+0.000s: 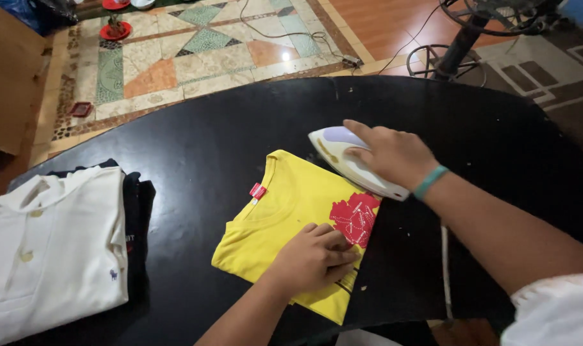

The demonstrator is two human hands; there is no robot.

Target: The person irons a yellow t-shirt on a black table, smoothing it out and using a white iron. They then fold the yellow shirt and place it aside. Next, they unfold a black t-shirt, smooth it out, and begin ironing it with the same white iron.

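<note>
Yellow T-shirt (285, 218): folded to a rough rectangle, lying flat on the black tabletop (208, 134), nearer its front edge, set askew. Neckline with red tag faces up; red print at its right fold.

Iron (352, 163): white with pale lilac top, soleplate apparently down, resting on the shirt's upper right corner.

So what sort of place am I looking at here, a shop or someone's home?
Most likely a home room used for ironing. A patterned tile floor lies beyond a black table, a standing fan's base sits on the floor, and folded shirts are stacked beside the yellow T-shirt under the iron.
</note>
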